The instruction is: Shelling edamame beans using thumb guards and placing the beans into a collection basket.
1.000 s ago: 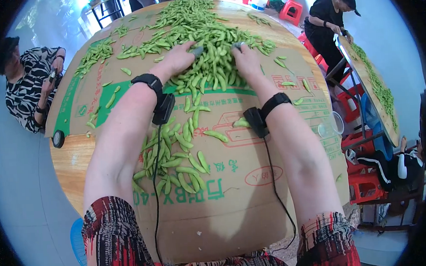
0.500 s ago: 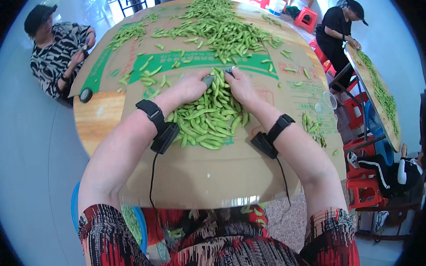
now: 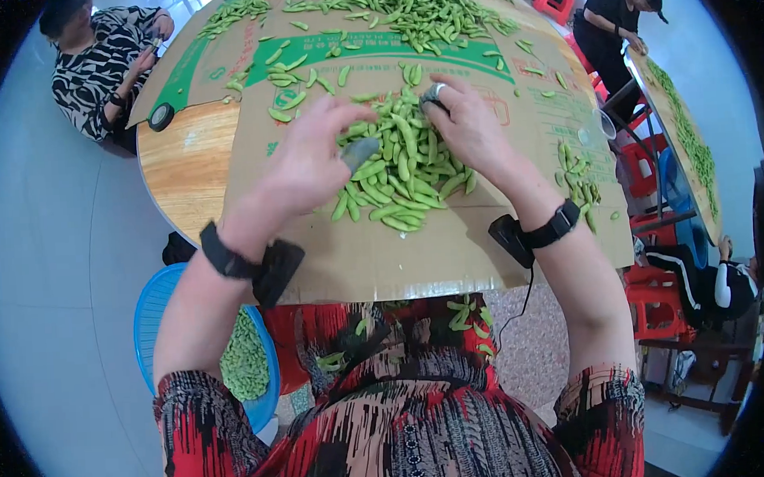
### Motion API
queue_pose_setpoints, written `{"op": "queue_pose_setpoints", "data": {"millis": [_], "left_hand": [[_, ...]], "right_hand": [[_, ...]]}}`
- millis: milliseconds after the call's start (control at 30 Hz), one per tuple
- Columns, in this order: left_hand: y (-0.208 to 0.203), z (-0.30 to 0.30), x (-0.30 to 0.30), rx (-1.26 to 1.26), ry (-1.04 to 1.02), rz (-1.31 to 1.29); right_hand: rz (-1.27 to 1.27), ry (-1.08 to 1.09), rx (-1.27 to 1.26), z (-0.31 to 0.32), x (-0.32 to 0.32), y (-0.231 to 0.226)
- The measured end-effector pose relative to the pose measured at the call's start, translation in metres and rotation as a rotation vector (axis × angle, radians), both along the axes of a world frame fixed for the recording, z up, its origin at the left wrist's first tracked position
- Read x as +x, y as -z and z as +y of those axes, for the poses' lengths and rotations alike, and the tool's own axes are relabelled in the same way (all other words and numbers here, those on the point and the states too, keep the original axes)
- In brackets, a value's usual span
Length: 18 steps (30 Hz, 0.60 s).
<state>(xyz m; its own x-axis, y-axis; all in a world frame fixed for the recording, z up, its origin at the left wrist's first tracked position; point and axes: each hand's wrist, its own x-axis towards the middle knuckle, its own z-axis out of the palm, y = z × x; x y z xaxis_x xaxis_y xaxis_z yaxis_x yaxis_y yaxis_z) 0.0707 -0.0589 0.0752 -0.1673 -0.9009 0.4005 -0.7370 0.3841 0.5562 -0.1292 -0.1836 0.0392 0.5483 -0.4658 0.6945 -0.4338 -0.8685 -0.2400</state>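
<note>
A heap of green soybean pods (image 3: pixel 406 156) lies on the cardboard between my hands. My left hand (image 3: pixel 306 161) is raised over the heap's left side, blurred a little, with its fingers apart and nothing seen in it. A grey cover sits on its thumb. At the heap's far right edge, my right hand (image 3: pixel 471 128) has its fingers bent in toward its thumb, and a grey cover shows at the tips. Whatever these fingers may hold is hidden. Each wrist wears a black strap with a small box.
More pods (image 3: pixel 423 15) spread across the table's far side, and a small group (image 3: pixel 577 179) lies at right. A black tape roll (image 3: pixel 161 117) sits by the left edge. Below it stands a blue basket (image 3: pixel 273 388) of shelled beans. Other people work at left and at another table (image 3: pixel 680 127).
My left hand has come out of the pods toward the left and opened. My right hand has shifted right, to the heap's edge. The whole view has tilted down toward my lap.
</note>
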Motion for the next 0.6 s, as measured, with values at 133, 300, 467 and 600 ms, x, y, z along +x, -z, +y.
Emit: {"op": "queue_pose_setpoints", "data": {"millis": [133,300,467,600], "left_hand": [[0.018,0.049,-0.022,0.1,0.092,0.176],[0.047,0.086,-0.038,0.157,0.045,0.365],[0.057,0.089,-0.043,0.17,-0.006,0.389],[0.054,0.087,-0.048,0.177,-0.067,0.4]], "right_hand": [[0.153,0.162,0.249,0.047,-0.006,-0.028],[0.492,0.11,0.506,0.13,-0.014,-0.022],[0.457,0.161,0.283,0.142,-0.014,0.01],[0.36,0.095,0.211,0.138,-0.008,0.015]]}}
